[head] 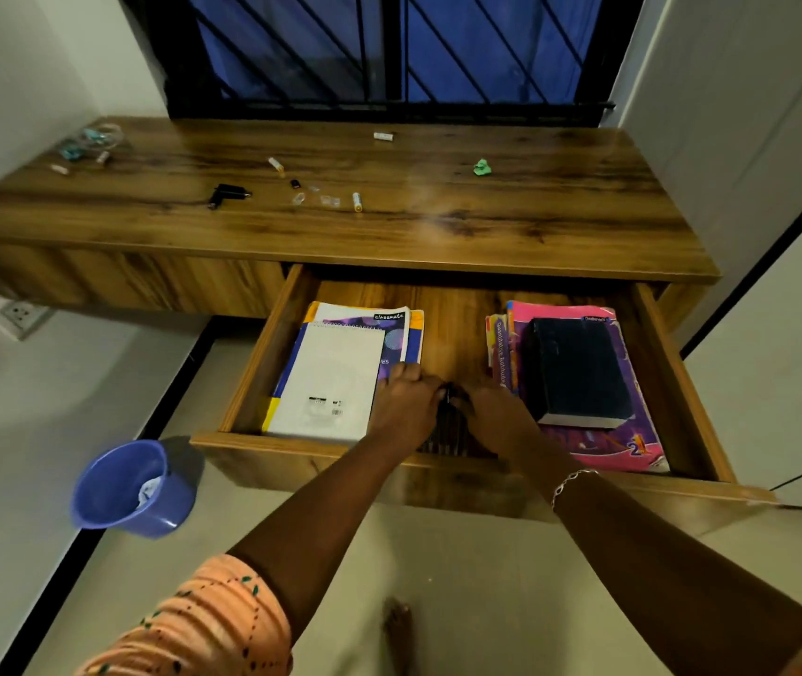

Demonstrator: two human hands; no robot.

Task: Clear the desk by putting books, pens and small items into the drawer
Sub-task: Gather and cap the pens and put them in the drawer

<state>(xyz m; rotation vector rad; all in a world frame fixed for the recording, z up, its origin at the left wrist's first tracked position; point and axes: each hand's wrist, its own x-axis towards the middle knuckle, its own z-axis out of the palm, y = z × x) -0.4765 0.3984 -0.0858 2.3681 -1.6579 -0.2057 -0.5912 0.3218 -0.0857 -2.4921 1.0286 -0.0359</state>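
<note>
Both hands down in open wooden drawer, mid gap btw two book stacks. Meeting there: left hand & right hand, fingers of each curled round bundle of dark pens lying by front wall. White spiral notepad atop left stack, thick dark-blue book atop right. Small bits, e.g. black plug adapter, on brown wooden desk top.
</note>
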